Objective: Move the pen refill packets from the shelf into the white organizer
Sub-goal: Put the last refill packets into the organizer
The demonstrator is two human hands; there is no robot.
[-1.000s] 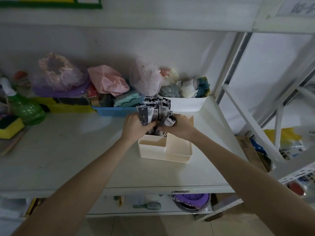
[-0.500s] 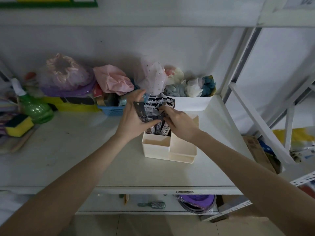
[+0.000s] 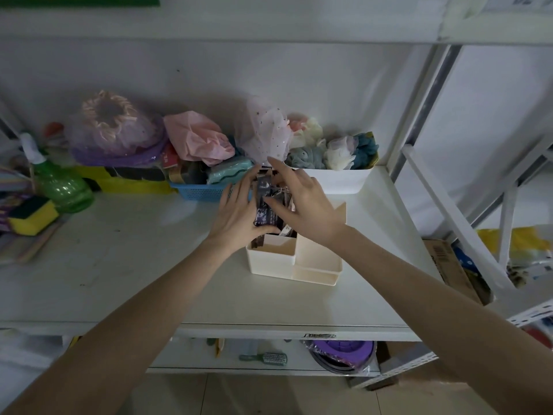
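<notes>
A cream-white organizer (image 3: 314, 272) with several compartments stands on the white shelf (image 3: 134, 265). A bundle of dark pen refill packets (image 3: 265, 205) stands upright in its back left compartment, tops sticking out above the rim. My left hand (image 3: 236, 212) holds the bundle from the left, fingers behind it and thumb across its lower front. My right hand (image 3: 305, 205) is at the bundle's right side with fingers spread and straight, its thumb touching the front of the packets.
Behind the organizer stand a white bin (image 3: 338, 179) of bath puffs and a blue basket (image 3: 199, 191) with cloths and pink bags. A green spray bottle (image 3: 59, 182) and a yellow sponge (image 3: 33, 215) are at the left. A shelf upright (image 3: 425, 106) rises at right.
The packet my left hand held tilted in front of the bundle now stands upright among the others. My right hand has opened its fingers and shifted to the bundle's right side.
</notes>
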